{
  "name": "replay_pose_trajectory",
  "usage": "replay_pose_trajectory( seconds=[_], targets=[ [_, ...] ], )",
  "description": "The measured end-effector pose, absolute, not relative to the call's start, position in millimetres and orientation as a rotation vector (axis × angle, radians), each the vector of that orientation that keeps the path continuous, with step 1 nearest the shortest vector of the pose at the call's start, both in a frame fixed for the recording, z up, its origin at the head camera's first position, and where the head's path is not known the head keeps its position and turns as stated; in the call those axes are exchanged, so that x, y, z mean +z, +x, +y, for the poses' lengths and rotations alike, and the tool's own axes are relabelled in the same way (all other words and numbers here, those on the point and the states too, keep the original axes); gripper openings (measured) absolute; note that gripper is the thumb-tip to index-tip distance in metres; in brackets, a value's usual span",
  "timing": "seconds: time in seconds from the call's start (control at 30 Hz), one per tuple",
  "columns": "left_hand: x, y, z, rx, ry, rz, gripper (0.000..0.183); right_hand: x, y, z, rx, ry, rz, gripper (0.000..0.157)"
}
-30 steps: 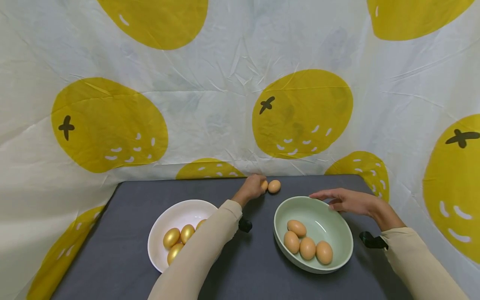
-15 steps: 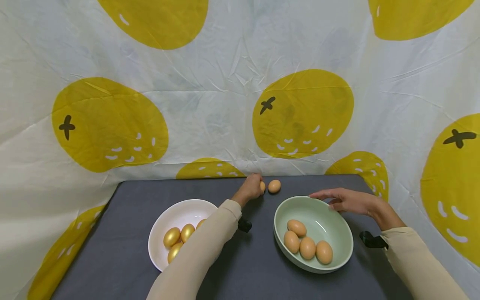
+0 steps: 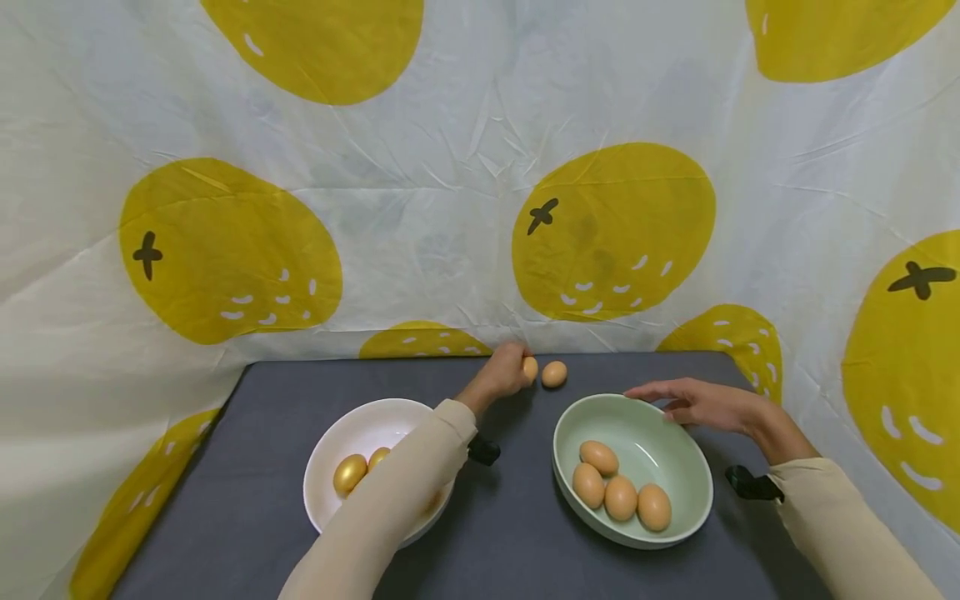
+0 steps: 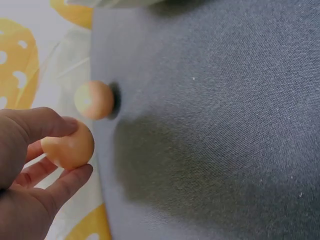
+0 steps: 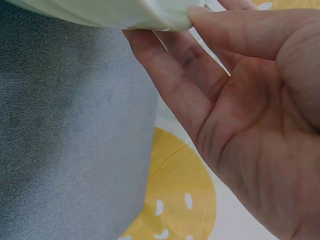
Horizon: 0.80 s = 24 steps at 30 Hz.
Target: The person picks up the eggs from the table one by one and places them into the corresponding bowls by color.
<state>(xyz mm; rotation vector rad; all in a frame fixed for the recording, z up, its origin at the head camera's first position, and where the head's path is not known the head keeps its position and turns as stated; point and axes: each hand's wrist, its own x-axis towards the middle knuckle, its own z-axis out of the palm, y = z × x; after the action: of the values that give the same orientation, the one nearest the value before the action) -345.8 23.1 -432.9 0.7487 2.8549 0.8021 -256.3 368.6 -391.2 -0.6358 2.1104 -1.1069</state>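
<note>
At the far edge of the dark table my left hand pinches a brown egg between thumb and fingertips. A second brown egg lies just right of it on the table. My right hand holds the far right rim of a pale green bowl, its thumb and fingers at the edge in the right wrist view. Several brown eggs sit inside that bowl. On the left, a white bowl contains golden eggs, partly hidden under my left forearm.
Dark cloth covers the table. Behind it hangs a white curtain with yellow fruit prints, close against the far table edge. A black wrist strap piece sticks out from the left sleeve, and a similar one from the right.
My left forearm has shifted left over the white bowl and covers more golden eggs. The pinched egg is slightly farther from the loose one. The right hand stays at the green bowl.
</note>
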Motion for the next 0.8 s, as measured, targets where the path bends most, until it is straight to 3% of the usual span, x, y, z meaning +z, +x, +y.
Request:
replay_pose_trajectory(
  seconds=[0.13,0.43,0.8],
  targets=[
    [-426.4,-342.9,18.4,0.835,0.797,2.824,0.033,-391.8,-256.2,368.0,-1.101,-0.646,2.107,0.053],
    [-413.9,-331.4,8.4,0.834,0.981,2.79,0.03,-395.4,-256.3,369.9,-1.127,-0.615,2.09,0.054],
    [-397.4,-303.0,9.7,0.923,1.007,2.723,0.046,-394.1,-254.3,369.1,-1.124,-0.592,2.082,0.055]
  ],
)
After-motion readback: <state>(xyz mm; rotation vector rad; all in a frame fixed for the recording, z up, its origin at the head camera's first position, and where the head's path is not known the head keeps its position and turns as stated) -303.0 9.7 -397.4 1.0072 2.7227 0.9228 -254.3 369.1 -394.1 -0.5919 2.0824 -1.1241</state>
